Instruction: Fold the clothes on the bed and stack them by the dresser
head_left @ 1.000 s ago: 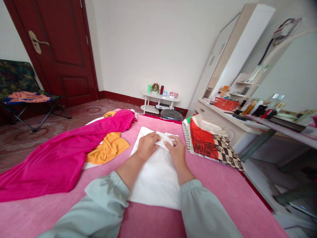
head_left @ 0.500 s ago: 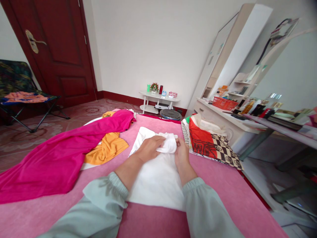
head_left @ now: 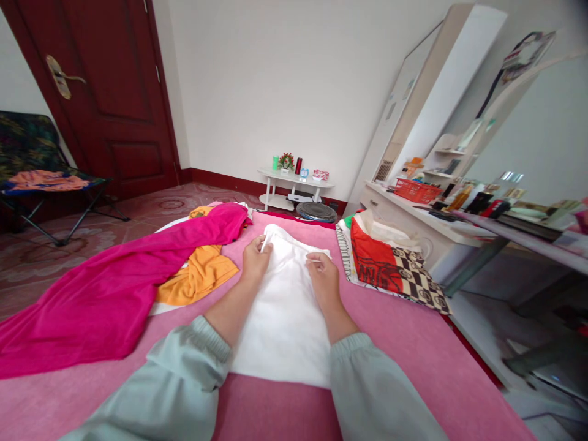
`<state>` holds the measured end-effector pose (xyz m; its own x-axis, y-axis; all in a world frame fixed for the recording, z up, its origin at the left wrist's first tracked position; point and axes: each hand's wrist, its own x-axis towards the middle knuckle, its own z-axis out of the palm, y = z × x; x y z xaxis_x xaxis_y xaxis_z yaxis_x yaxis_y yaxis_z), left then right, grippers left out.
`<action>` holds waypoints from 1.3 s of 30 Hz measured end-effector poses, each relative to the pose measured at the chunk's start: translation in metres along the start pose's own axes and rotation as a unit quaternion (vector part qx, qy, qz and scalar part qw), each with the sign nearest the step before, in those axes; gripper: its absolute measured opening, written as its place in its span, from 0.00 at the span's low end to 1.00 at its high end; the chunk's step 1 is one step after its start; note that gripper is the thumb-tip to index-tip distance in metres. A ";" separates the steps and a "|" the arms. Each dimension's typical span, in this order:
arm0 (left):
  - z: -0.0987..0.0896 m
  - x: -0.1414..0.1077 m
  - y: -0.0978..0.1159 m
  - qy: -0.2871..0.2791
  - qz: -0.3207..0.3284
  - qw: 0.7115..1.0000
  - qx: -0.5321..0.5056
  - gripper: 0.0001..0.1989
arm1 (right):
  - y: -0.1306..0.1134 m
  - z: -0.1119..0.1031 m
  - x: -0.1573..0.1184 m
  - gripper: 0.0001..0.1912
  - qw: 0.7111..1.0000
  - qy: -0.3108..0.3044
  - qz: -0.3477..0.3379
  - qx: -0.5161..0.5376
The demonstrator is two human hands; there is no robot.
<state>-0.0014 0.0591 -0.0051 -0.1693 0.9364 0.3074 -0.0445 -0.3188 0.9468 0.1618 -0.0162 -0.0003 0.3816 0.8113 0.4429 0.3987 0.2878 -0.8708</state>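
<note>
A white cloth garment (head_left: 285, 324) lies on the pink bed cover (head_left: 395, 361) between my forearms, its far edge slightly raised. My left hand (head_left: 256, 254) pinches the garment's far left corner between thumb and fingers. With fingers curled, my right hand (head_left: 323, 269) grips the cloth near the far right corner. Left of the garment, a magenta garment (head_left: 101, 288) is spread over an orange one (head_left: 197, 278). To the right sits a stack of folded clothes, with a red, black and cream patterned piece (head_left: 376, 257) on top.
Beyond the bed stands a small white table (head_left: 271, 174) with a plant and small items. A dressing table (head_left: 381, 193) with a red basket (head_left: 417, 190) and bottles is at the right. A folding chair (head_left: 50, 184) holding cloth stands at the left.
My left hand has moved left and away from me to the garment's far left corner. The bunched white part between my hands has been spread out. My right hand has shifted slightly left.
</note>
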 end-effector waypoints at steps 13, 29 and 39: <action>0.009 -0.032 0.042 -0.224 0.187 0.952 0.092 0.09 | -0.034 -0.002 -0.004 0.11 0.992 0.016 -0.119 0.026; 0.009 -0.031 0.053 -0.277 0.158 0.947 0.035 0.17 | -0.047 -0.010 0.007 0.10 0.978 -0.061 -0.028 0.198; -0.001 0.000 0.021 -0.008 0.077 0.993 0.085 0.19 | 0.003 -0.047 0.037 0.14 0.974 0.151 0.022 0.169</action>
<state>-0.0030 0.0520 0.0145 -0.1448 0.8812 0.4501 0.1485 -0.4304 0.8903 0.2164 -0.0090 0.0239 0.6406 0.6543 0.4019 0.0994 0.4483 -0.8883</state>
